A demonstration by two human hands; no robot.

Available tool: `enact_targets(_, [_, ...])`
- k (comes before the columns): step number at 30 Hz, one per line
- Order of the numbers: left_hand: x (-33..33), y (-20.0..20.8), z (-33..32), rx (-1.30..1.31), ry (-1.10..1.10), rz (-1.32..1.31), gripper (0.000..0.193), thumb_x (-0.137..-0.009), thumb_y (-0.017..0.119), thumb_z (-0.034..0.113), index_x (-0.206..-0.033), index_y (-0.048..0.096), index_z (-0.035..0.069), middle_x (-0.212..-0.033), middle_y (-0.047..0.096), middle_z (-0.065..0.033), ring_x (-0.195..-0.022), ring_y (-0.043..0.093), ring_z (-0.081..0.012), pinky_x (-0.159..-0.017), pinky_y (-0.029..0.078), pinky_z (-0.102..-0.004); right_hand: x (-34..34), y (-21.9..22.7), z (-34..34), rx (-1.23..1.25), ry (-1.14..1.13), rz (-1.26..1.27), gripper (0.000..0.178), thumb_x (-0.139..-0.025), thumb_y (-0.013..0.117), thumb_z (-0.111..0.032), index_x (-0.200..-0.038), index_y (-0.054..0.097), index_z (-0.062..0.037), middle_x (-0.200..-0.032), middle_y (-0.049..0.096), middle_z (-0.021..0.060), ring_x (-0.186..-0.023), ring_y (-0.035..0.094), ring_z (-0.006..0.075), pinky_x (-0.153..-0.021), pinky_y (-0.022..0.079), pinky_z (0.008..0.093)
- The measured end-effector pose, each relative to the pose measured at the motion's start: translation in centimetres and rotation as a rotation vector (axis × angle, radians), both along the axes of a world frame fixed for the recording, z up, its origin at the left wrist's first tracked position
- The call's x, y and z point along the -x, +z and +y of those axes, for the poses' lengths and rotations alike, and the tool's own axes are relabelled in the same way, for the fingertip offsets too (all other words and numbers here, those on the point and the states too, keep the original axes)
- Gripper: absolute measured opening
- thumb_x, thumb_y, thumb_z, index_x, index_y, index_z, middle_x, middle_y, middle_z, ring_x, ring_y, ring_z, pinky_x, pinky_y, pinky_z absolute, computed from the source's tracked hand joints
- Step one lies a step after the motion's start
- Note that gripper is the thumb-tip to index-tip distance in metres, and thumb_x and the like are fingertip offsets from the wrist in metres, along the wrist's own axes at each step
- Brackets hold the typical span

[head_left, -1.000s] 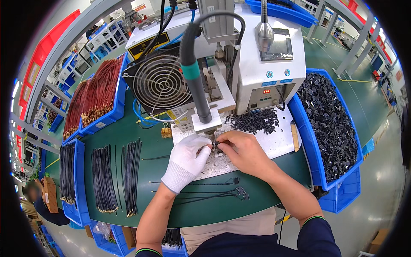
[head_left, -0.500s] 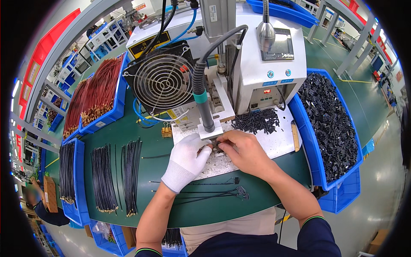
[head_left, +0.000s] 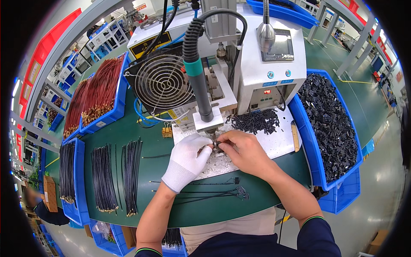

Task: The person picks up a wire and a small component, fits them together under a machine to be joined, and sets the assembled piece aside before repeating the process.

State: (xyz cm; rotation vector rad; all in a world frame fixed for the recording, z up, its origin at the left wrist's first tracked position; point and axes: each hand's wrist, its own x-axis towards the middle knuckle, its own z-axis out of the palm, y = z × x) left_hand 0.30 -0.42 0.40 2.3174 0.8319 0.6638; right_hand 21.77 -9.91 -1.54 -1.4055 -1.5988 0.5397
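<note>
My left hand (head_left: 188,156), in a white glove, is closed with its thumb and forefinger together at a small metal fixture (head_left: 217,150). What it pinches is hidden. A thin black cable (head_left: 156,156) runs out from beneath the glove to the left. My bare right hand (head_left: 244,152) meets it from the right, closed on a small black piece (head_left: 218,144) at the fixture. Just above the fingertips hangs the machine's grey cylindrical head (head_left: 201,96) with a white block (head_left: 207,121) at its lower end. Black cables with flat connectors (head_left: 242,193) lie in front of my hands.
Short black tubes (head_left: 257,121) are heaped on the white board (head_left: 282,139), by a wooden-handled tool (head_left: 295,136). A blue bin (head_left: 306,137) of black parts stands right. Bundled black cables (head_left: 104,177), a round-grilled fan (head_left: 165,85) and a bin of red cables (head_left: 105,118) are left.
The machine's cylindrical head with its white block has risen away from my fingertips. My two hands stay in nearly the same place.
</note>
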Motion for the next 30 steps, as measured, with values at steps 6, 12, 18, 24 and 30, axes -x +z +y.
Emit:
enact_targets(6, [-0.1, 0.2, -0.1, 0.008, -0.006, 0.004, 0.016, -0.102, 0.074, 0.016, -0.108, 0.083, 0.004, -0.102, 0.077, -0.0173, -0.097, 0.076, -0.0411, -0.086, 0.061, -0.0488, -0.1, -0.2, -0.1, -0.007, -0.004, 0.008, 0.015, -0.104, 0.078, -0.002, -0.117, 0.078, 0.0064, -0.106, 0.082, 0.0197, -0.093, 0.082, 0.0341, -0.085, 0.065, 0.0416])
enact_targets(12, [-0.1, 0.2, 0.0, 0.005, -0.003, 0.01, 0.017, -0.102, 0.074, 0.017, -0.108, 0.083, 0.004, -0.102, 0.077, -0.0175, -0.098, 0.076, -0.0407, -0.087, 0.061, -0.0488, 0.0, 0.0, -0.1, -0.004, -0.005, 0.005, 0.016, -0.105, 0.078, -0.002, -0.118, 0.079, 0.0065, -0.108, 0.082, 0.0198, -0.094, 0.082, 0.0341, -0.086, 0.065, 0.0417])
enact_targets(18, [-0.1, 0.2, 0.1, 0.014, 0.001, 0.039, 0.017, -0.103, 0.074, 0.017, -0.109, 0.083, 0.003, -0.102, 0.077, -0.0169, -0.096, 0.076, -0.0396, -0.086, 0.061, -0.0485, 0.0, 0.2, -0.1, 0.023, -0.004, 0.002, 0.015, -0.105, 0.078, -0.003, -0.117, 0.079, 0.0064, -0.108, 0.082, 0.0198, -0.095, 0.082, 0.0348, -0.087, 0.065, 0.0425])
enact_targets(24, [0.2, 0.2, -0.3, -0.047, -0.013, -0.007, 0.017, -0.103, 0.075, 0.018, -0.109, 0.083, 0.004, -0.102, 0.077, -0.0165, -0.096, 0.076, -0.0405, -0.087, 0.061, -0.0494, 0.2, -0.3, -0.5, -0.072, -0.005, -0.024, 0.015, -0.103, 0.079, -0.002, -0.117, 0.078, 0.0051, -0.11, 0.082, 0.0195, -0.098, 0.081, 0.0364, -0.087, 0.064, 0.0434])
enact_targets(30, [1.0, 1.1, -2.2, -0.083, -0.01, 0.047, 0.015, -0.101, 0.079, 0.018, -0.108, 0.082, 0.004, -0.099, 0.077, -0.0147, -0.096, 0.075, -0.0395, -0.085, 0.059, -0.05, 0.6, 0.1, -2.0, -0.181, 0.014, -0.093, 0.015, -0.1, 0.079, 0.001, -0.114, 0.074, 0.0025, -0.109, 0.08, 0.0203, -0.102, 0.077, 0.0427, -0.089, 0.063, 0.0498])
